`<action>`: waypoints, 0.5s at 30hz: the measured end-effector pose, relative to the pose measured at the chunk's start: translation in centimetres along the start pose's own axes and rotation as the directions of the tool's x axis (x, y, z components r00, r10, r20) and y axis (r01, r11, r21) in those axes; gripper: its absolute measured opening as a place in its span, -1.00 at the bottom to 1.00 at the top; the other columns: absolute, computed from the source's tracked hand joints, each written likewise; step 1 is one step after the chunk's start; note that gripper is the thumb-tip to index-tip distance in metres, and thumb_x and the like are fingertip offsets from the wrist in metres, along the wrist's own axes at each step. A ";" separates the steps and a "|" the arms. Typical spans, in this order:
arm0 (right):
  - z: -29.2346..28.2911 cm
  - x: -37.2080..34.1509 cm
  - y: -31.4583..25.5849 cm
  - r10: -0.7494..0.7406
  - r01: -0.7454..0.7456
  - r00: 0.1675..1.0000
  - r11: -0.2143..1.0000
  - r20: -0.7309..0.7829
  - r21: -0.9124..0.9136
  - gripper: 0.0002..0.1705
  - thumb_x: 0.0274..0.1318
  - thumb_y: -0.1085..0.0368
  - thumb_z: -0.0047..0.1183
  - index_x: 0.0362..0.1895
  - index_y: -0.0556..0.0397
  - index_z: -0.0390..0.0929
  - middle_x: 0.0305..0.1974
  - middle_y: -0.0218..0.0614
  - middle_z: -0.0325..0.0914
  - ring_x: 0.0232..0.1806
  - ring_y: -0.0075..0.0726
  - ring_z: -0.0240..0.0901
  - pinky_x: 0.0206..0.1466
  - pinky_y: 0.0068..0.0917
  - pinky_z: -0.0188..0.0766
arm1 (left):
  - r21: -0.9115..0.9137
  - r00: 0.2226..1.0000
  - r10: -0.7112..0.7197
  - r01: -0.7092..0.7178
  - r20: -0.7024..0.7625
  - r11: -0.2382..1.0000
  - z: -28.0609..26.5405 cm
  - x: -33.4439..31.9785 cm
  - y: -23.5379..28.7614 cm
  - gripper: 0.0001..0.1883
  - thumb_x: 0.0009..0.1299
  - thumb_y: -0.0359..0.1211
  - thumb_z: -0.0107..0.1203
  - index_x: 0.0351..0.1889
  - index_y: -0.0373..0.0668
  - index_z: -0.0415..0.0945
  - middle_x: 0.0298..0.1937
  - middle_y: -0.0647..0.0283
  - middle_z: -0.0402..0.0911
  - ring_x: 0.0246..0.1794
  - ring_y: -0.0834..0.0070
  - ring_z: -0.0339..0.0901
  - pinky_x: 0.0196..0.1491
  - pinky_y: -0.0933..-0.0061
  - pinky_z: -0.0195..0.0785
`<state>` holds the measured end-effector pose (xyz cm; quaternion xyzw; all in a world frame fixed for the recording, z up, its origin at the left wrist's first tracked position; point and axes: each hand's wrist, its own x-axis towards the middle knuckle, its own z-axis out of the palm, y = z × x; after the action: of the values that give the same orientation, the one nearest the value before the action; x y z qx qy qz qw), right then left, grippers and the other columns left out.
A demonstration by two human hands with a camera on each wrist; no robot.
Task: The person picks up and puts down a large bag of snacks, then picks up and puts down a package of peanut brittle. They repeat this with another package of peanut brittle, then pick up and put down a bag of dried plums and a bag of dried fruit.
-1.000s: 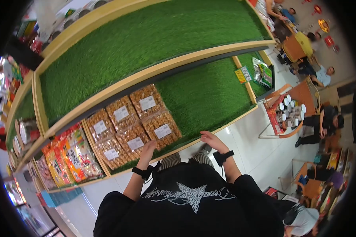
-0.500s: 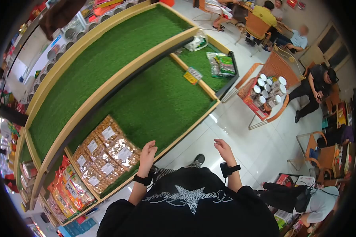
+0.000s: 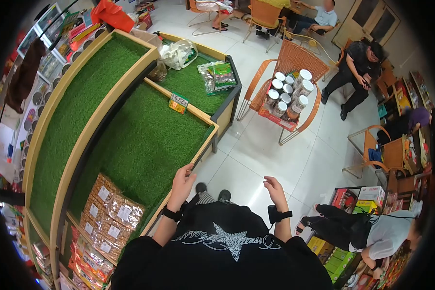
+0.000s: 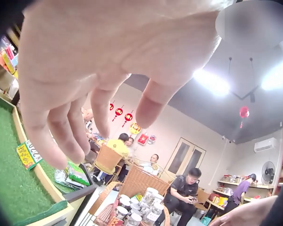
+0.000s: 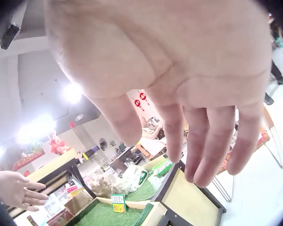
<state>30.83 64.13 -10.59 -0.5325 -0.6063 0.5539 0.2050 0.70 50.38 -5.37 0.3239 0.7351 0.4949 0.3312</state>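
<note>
My left hand (image 3: 182, 184) hangs in the air beside the front edge of a wooden display stand (image 3: 209, 137), its fingers relaxed and nothing in them. Over the tiled floor to its right, my right hand (image 3: 276, 192) is also empty, with loosely bent fingers. Both wrist views show the palms and spread fingers with no object in the grasp. Clear packs of brown, nut-like snacks (image 3: 123, 212) with white labels lie on the green turf (image 3: 145, 130), to the left of my left hand. A price card (image 3: 178, 103) stands on the divider farther along.
A wicker chair (image 3: 295, 58) carries a red box of lidded jars (image 3: 286, 92). Green snack bags (image 3: 221, 76) and a white plastic bag (image 3: 179, 54) lie at the stand's far end. One person (image 3: 357, 72) sits beyond the chair; another (image 3: 386, 232) is at the right among cartons.
The view has swung to the right, so the stand and snack packs shift left and the jar-laden chair comes nearer the middle. Both hands stay empty in front of the body.
</note>
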 end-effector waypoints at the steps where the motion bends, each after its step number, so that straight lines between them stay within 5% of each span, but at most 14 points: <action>1: 0.0 0.1 0.6 0.003 -0.003 1.000 1.000 -0.009 0.007 -0.67 0.01 0.30 -0.08 -0.11 0.17 0.39 -0.25 -0.22 0.46 -0.18 -0.41 0.36 -0.08 -0.55 0.25 | 0.033 1.000 0.003 -0.003 0.014 0.999 0.4 0.7 0.4 -0.62 0.17 -0.42 0.02 -0.01 -0.19 0.34 -0.07 0.17 0.36 -0.10 0.42 0.35 -0.08 0.47 0.27; 15: -2.5 10.7 -4.8 0.013 -0.013 0.998 1.000 -0.060 0.005 -0.66 0.02 0.27 -0.06 -0.10 0.17 0.38 -0.27 -0.25 0.45 -0.22 -0.43 0.36 -0.09 -0.56 0.26 | -0.098 0.992 0.030 -0.019 0.120 0.995 4.6 15.7 2.3 -0.62 0.19 -0.43 0.01 0.01 -0.19 0.31 -0.05 0.17 0.34 -0.04 0.42 0.34 -0.07 0.47 0.28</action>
<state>27.16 75.41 -9.22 -0.5522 -0.5951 0.5406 0.2209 -4.23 66.03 -7.10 0.3460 0.6850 0.5132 0.3843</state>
